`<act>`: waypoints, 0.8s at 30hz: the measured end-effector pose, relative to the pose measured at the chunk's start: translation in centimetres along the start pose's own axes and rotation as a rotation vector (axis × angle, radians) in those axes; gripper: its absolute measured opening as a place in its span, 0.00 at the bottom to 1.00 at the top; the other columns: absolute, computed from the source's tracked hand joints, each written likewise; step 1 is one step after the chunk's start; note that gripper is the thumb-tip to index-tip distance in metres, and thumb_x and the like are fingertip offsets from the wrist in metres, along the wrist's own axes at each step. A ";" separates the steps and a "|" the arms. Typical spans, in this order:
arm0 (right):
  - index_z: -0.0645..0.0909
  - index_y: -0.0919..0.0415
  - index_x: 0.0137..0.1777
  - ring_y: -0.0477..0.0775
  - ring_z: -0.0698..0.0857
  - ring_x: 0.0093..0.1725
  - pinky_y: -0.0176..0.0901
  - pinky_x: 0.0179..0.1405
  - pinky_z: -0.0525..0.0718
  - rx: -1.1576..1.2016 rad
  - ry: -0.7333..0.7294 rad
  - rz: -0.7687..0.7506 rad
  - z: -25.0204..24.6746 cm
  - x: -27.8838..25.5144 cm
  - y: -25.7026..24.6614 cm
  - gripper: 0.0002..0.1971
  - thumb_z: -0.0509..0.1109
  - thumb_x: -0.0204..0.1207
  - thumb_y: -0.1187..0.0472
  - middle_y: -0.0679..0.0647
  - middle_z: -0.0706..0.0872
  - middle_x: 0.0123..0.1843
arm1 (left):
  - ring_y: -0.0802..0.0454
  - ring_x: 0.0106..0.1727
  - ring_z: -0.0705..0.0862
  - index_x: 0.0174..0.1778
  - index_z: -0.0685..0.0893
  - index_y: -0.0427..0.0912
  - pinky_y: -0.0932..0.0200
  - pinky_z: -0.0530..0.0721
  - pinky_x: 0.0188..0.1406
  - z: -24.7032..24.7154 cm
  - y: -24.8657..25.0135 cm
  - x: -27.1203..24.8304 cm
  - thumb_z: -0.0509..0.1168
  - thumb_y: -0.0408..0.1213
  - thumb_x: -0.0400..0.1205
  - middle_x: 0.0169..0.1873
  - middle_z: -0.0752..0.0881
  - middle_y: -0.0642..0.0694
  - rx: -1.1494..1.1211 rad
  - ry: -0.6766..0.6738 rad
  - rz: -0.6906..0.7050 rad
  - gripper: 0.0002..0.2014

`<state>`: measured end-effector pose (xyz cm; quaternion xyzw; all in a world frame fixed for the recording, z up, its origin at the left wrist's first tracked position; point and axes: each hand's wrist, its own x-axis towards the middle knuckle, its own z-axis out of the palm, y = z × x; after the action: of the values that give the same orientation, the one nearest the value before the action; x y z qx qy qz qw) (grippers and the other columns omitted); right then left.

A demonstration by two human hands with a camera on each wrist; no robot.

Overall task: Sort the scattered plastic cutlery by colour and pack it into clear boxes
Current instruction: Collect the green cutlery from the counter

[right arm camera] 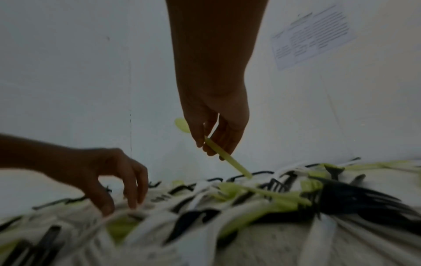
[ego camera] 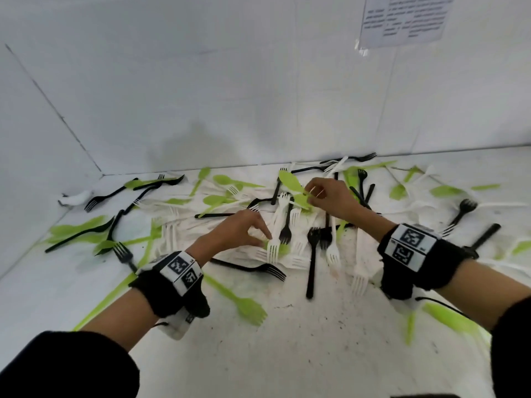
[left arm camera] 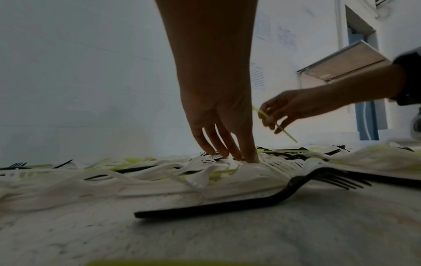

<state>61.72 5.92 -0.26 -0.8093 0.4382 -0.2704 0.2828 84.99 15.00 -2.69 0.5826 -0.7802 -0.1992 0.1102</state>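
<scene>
While no clear box shows in any view, we log the sort as barely begun.

Item one: green spoon [ego camera: 290, 180], lifted above the pile at centre frame, pinched by its handle between our right hand's [ego camera: 330, 198] thumb and fingers; in the right wrist view the handle slants down toward the heap and the bowl peeks out behind the fingers [right arm camera: 200, 136]. We count a second green piece under it in the head view, but cannot tell whether it is held too.

Item two: left hand [ego camera: 238, 229], lower centre, fingers extended down and close together, tips pressed into the white forks [ego camera: 275, 245] where a green piece lies underneath. We cannot tell whether anything is gripped yet.

Item three: the pile [ego camera: 287, 225], white, black and green cutlery mixed and overlapping across the middle of the table [ego camera: 316, 354], with strays out to the left edge, the right edge and the far wall.

Done: one green piece picked, by our judgement. Left: nearly all sorting, all packing.
</scene>
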 end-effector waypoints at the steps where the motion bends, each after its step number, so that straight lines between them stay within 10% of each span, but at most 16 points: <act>1: 0.82 0.63 0.50 0.39 0.80 0.32 0.30 0.35 0.75 0.074 0.039 -0.001 -0.5 0.1 -0.6 0.07 0.71 0.72 0.70 0.51 0.83 0.36 | 0.56 0.47 0.79 0.47 0.91 0.52 0.78 0.70 0.38 0.1 -0.1 0.1 0.77 0.37 0.70 0.45 0.85 0.49 0.008 -0.004 0.027 0.11; 9: 0.79 0.61 0.47 0.37 0.82 0.24 0.35 0.29 0.84 0.295 0.081 0.042 -3.1 1.0 -1.7 0.07 0.70 0.73 0.71 0.49 0.82 0.33 | 0.58 0.42 0.79 0.46 0.87 0.50 0.54 0.80 0.40 1.2 0.4 0.4 0.77 0.46 0.69 0.42 0.83 0.52 0.154 0.032 0.217 0.13; 14: 0.83 0.65 0.47 0.44 0.76 0.29 0.23 0.23 0.73 0.118 0.071 0.097 -3.0 0.9 -0.1 0.07 0.65 0.73 0.72 0.52 0.79 0.33 | 0.51 0.44 0.83 0.47 0.86 0.49 0.56 0.79 0.35 1.7 1.1 0.3 0.75 0.45 0.72 0.45 0.84 0.50 0.268 0.076 0.293 0.11; 20: 0.84 0.70 0.54 0.61 0.83 0.51 0.40 0.41 0.74 -0.205 -0.201 0.094 -0.8 0.6 1.6 0.11 0.68 0.73 0.69 0.65 0.86 0.53 | 0.58 0.41 0.80 0.39 0.89 0.50 0.74 0.65 0.35 1.6 1.9 0.5 0.78 0.36 0.67 0.38 0.84 0.53 0.286 0.142 0.353 0.08; 24: 0.82 0.68 0.57 0.64 0.80 0.57 0.43 0.46 0.76 -0.323 -0.273 0.126 0.7 1.0 2.5 0.13 0.68 0.72 0.69 0.66 0.80 0.59 | 0.53 0.44 0.82 0.46 0.86 0.47 0.60 0.79 0.37 2.1 2.5 0.4 0.74 0.34 0.72 0.40 0.86 0.53 0.233 0.148 0.322 0.09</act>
<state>61.28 4.05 -2.29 -0.8442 0.4833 -0.0663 0.2224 81.82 15.64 -3.48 0.4723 -0.8708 -0.0441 0.1294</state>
